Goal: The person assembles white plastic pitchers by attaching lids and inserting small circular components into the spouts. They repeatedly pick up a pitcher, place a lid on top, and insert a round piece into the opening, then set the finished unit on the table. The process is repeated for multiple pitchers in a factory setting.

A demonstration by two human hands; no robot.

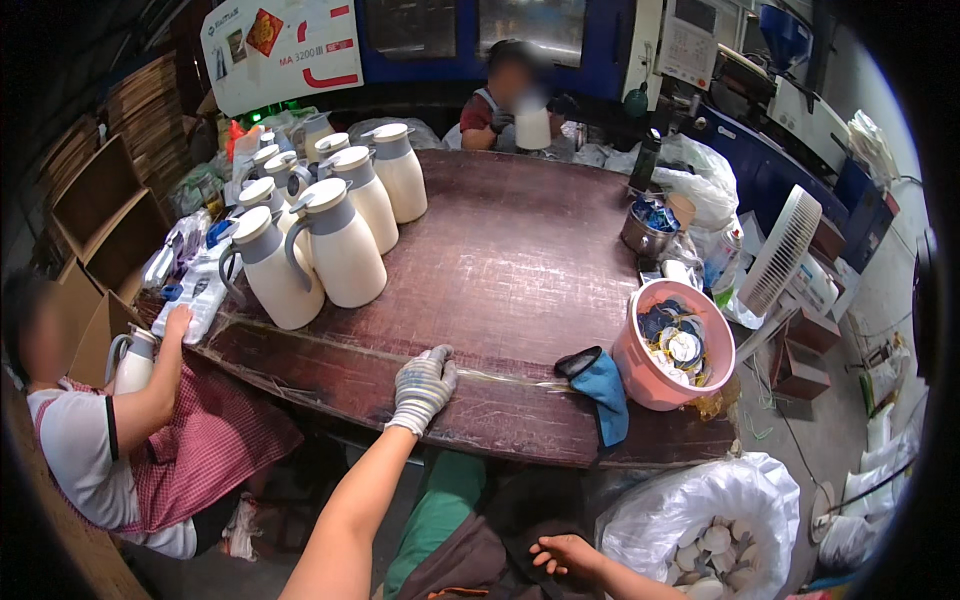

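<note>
My left hand [425, 388], in a striped knit glove, lies on the front part of the dark red-brown table [500, 270], holding nothing, its fingers stretched out loosely. Bare and loosely curled with fingers apart, my right hand [566, 554] is over my lap with nothing visible in it. To the right of the gloved hand a blue cloth with black trim [600, 392] drapes near the table edge. Beside it stands a pink bucket [628, 365] of dark and white round pieces. Several cream jugs with grey handles [345, 260] stand upright at the left.
At left sits a person in a checked apron [215, 440], one hand on plastic bags [195, 300], a jug in the lap. Another person [484, 122] across the table holds a white jug body. A plastic-lined sack of white discs [640, 530] and a fan [782, 250] stand right.
</note>
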